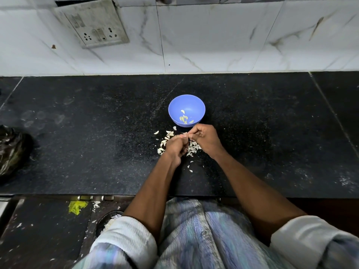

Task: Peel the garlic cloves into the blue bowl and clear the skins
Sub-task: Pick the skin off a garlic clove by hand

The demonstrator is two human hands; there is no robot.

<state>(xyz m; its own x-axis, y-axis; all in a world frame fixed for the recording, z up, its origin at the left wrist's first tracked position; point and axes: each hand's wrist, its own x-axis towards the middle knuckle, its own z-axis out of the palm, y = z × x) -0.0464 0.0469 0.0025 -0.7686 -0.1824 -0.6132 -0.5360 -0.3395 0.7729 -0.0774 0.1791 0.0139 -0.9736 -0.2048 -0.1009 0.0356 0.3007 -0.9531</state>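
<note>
Head view: both hands are brought together over the black countertop (77, 117), just near of the blue bowl (175, 105). A small pale piece, taken to be a garlic clove (183, 135), is pinched between the fingertips of the left hand (175, 147) and the right hand (205, 138); fingers of both are curled in tight around it. Whether skin is coming off at this instant cannot be told, as the piece is too small.

A few peeled cloves (184, 118) are seen lying at the bottom of the bowl, yellowish and crescent-shaped. Papery skins (165, 141) are scattered beneath and around the hands, thin, white, curled flakes, some strayed nearer toward the counter edge.

Risks, as judged from here: the clove is small and likely slick once bared, so it could be squirted out of the pinch and lost among the skins or onto the floor. Light flakes could be flicked into the bowl, which sits just beside the pile, and mixed with the clean cloves. Skins near the edge could be brushed off by a forearm; debris is already seen on the floor below.

The bowl looks to be smooth, matt plastic, round and deep. The countertop is speckled, polished stone, smudged in places. A crumpled black bag (11, 150) is lying at far left.
</note>
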